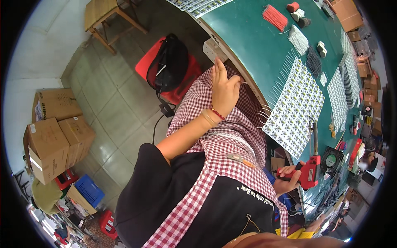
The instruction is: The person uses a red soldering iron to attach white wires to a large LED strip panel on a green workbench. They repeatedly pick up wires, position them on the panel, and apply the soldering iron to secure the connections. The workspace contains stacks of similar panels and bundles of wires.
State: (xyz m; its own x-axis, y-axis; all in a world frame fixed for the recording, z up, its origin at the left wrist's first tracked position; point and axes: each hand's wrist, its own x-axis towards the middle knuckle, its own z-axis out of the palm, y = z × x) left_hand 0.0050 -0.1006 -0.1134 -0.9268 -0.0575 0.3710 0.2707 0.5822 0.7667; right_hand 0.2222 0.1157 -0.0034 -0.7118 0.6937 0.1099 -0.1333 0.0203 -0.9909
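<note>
We note the left hand (224, 89) raised, its grip pinching a thin wire (244, 83). Right hand (288, 177), grip clenched on a red soldering gun (310, 165), beside the desk (248, 37) edge.

view: just the one head cam for me, a wide fisheye, so edges bend
facing: looks down, tilted hard, over my chest and lap
near: left hand (225, 89) is close
far: green workbench (252, 37) runs up-right, floor (111, 107) sits left
</note>
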